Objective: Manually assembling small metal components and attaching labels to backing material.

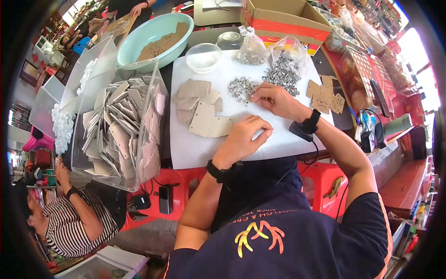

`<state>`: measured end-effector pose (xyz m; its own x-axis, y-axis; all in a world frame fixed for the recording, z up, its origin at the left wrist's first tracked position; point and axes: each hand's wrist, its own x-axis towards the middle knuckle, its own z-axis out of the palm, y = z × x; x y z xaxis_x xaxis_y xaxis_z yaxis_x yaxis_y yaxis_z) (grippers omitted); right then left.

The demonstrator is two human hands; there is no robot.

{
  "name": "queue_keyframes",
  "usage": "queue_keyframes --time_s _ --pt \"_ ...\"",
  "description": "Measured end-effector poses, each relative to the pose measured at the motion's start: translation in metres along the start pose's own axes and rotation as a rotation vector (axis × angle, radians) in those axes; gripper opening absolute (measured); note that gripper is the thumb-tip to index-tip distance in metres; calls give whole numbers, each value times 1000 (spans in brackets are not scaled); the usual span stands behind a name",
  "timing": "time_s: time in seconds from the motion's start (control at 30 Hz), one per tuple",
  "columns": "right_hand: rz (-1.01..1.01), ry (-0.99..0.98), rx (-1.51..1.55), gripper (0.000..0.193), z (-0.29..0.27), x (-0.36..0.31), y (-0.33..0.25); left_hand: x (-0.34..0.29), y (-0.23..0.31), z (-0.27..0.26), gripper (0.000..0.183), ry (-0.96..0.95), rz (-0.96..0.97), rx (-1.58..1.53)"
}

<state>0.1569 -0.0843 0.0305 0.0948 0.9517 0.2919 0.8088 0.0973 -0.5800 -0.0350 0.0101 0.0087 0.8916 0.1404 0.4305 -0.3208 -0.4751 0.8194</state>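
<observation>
My left hand [243,141] is above the near part of the white work sheet [195,153], its fingers curled in toward the thumb. Anything between them is too small or hidden to make out. Just left of it lie several flat grey-beige pieces with small holes [203,120], some overlapping. My right hand [277,101] bends down at a loose scatter of small shiny metal pieces [240,88], fingertips drawn together at its right edge. What they grip, if anything, cannot be seen. A denser heap of metal pieces [280,76] spills from a clear plastic bag [293,49] beyond that hand.
A clear bin [153,79] full of flat grey pieces stands left, a pale green basin [124,53] behind it. A round clear tub [203,58], a tied bag [251,51] and a cardboard box [288,21] are at the back. Brown pieces [325,95] lie right. Another person [79,221] sits left.
</observation>
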Motion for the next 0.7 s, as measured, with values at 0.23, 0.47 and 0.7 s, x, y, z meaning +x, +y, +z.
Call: queue_keyframes --time_s 0.23,0.47,0.7 --pt "411 60 208 19 1 6 -9 0 -1 -4 11 -4 17 -31" --pt "198 108 -46 22 11 11 3 0 -3 -6 12 -25 68 -30" --pt "305 50 40 17 3 13 -7 1 -3 -11 15 -57 49 -60"
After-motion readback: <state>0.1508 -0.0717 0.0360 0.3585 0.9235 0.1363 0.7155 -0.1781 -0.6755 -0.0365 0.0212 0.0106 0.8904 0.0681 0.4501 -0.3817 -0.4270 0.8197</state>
